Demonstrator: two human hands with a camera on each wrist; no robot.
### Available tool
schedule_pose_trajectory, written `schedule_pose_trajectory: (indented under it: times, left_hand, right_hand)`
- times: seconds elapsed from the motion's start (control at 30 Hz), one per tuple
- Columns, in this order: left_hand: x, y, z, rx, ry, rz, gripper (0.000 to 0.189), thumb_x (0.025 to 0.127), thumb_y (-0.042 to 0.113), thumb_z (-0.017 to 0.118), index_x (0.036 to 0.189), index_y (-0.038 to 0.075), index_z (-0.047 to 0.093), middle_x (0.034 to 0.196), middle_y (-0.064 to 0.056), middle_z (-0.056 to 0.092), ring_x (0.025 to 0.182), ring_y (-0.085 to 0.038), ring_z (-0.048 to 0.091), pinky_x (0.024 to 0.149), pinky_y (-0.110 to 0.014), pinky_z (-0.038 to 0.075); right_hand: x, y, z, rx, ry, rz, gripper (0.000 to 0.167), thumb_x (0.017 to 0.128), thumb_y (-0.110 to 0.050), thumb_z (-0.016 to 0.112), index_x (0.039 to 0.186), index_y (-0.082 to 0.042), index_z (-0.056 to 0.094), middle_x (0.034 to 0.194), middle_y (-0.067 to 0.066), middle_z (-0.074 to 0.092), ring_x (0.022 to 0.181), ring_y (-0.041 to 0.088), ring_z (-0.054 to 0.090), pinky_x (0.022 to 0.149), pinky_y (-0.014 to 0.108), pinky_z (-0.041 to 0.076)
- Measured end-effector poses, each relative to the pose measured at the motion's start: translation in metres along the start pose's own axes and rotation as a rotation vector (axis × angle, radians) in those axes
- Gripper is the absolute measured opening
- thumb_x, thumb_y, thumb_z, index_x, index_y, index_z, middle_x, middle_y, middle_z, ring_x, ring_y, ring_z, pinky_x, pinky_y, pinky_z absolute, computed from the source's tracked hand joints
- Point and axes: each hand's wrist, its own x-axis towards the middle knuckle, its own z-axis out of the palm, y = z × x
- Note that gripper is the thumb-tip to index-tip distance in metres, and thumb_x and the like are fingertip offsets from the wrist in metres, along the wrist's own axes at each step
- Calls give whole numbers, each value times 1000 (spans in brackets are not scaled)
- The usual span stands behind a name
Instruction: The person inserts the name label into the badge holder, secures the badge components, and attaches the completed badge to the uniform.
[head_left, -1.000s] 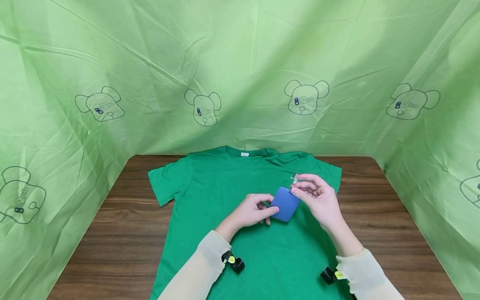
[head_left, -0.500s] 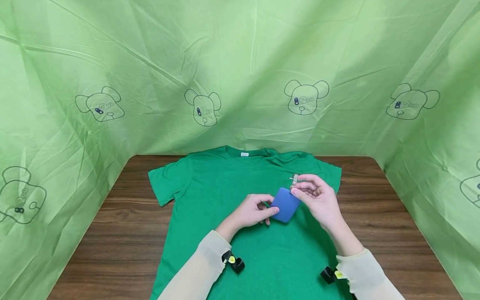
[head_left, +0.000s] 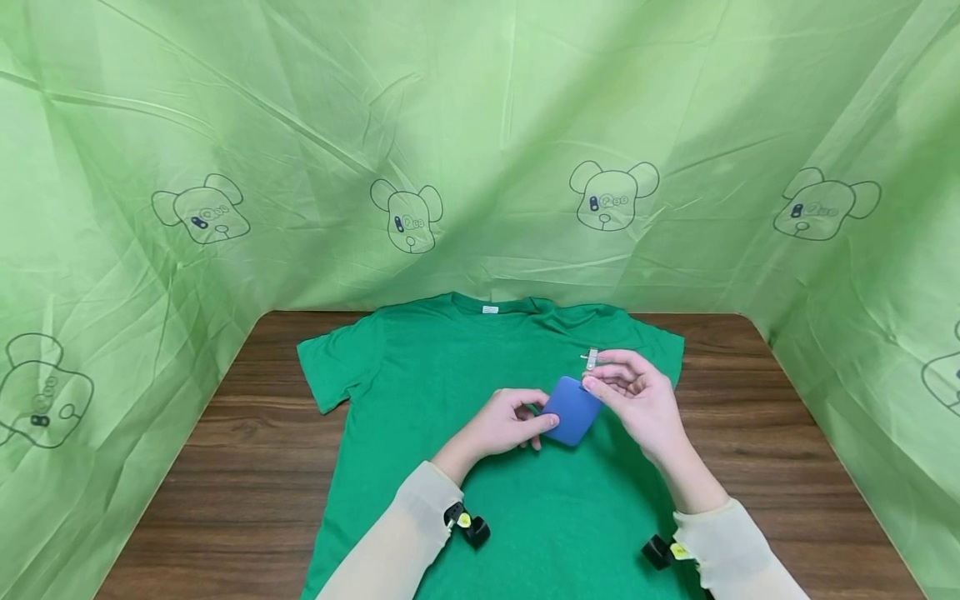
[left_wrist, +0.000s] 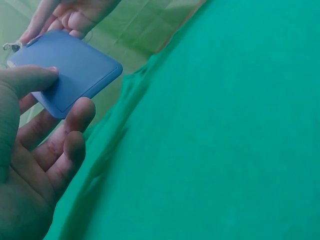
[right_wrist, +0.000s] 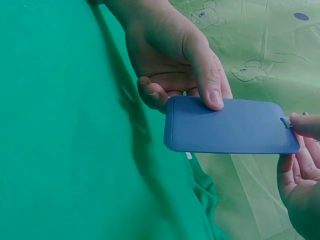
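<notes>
A blue badge holder [head_left: 574, 410], flat with rounded corners, is held tilted above a green T-shirt [head_left: 555, 517]. My left hand [head_left: 507, 425] pinches its lower left edge, thumb on the front face and fingers behind. At the top right corner, my right hand [head_left: 637, 400] grips the slotted end between thumb and finger. A small metal clip [head_left: 592, 358] sticks out by the right fingertips. In the right wrist view, a short strap passes through the slot in the badge holder [right_wrist: 227, 127]. Behind the badge holder, parts of the left fingers are hidden.
The T-shirt lies spread out, collar at the far side, on a dark wooden table [head_left: 255, 467]. Light green cloth walls [head_left: 480, 125] with printed bear heads surround the back and sides. A small black camera sits on each wrist.
</notes>
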Motion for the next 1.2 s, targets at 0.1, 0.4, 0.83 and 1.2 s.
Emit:
schedule_pose_trajectory:
  times: [0.1, 0.4, 0.83, 1.2]
  left_hand:
    - [0, 0, 0, 0, -1, -3, 17, 109, 22, 72, 121, 11, 79, 88, -10, 77, 64, -27, 73, 55, -31, 57]
    - [1, 0, 0, 0, 1, -8, 17, 109, 22, 72, 118, 9, 78, 79, -16, 75, 63, -28, 73, 55, -32, 57]
    - [1, 3, 0, -18, 11, -8, 19, 109, 19, 70, 123, 7, 75, 74, -8, 73, 64, -33, 73, 55, -33, 58]
    - [-1, 2, 0, -39, 2, -53, 33, 110, 22, 68, 142, 11, 69, 121, -5, 73, 73, -25, 77, 59, -34, 60]
  right_hand:
    - [0, 0, 0, 25, -18, 1, 36, 99, 5, 77, 133, 10, 63, 106, 4, 80, 98, 13, 78, 88, 24, 63]
    - [0, -2, -1, 103, -92, -22, 32, 105, 6, 68, 135, 11, 57, 114, 12, 81, 110, 18, 79, 92, 27, 63]
    - [-2, -4, -4, 245, -173, -41, 37, 100, 18, 66, 130, -3, 62, 109, 1, 81, 109, 18, 78, 94, 29, 63]
    - [-2, -7, -2, 260, -150, -97, 33, 98, 19, 68, 128, 6, 68, 112, 4, 80, 107, 16, 78, 93, 29, 63]
